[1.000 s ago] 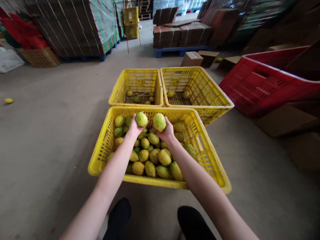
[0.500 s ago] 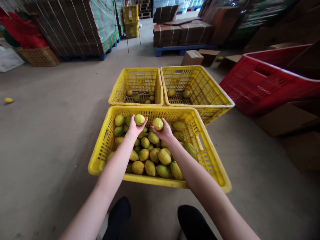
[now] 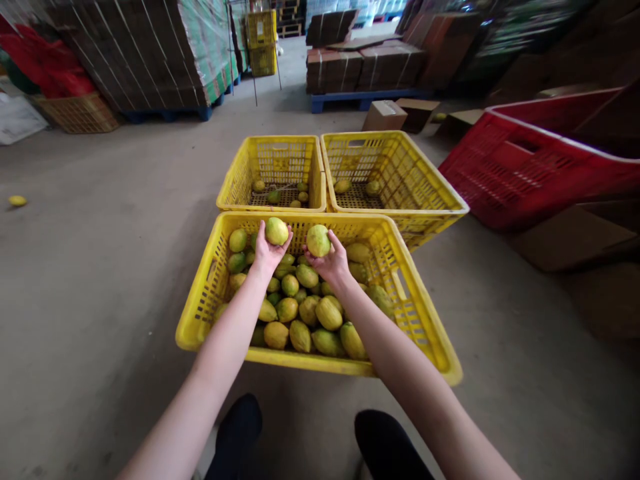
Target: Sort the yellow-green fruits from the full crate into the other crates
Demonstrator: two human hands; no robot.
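Two held: L fruit [image 3: 277,231] in L hand [image 3: 269,256], R fruit [image 3: 319,241] in R hand [image 3: 334,263] | hands apart, each cupped under its fruit | over nr crate [image 3: 310,363], near mid of far edge | prob. firm, lightish; skin maybe slick, bruises if dropped | hold: round middle, palm under

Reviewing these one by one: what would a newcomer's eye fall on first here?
Probably the rounded yellow-green fruit in the left hand and a similar one in the right hand, both over a wide yellow plastic crate full of similar fruits. Next, perhaps, the large red plastic crate at the right, standing out against the grey floor.
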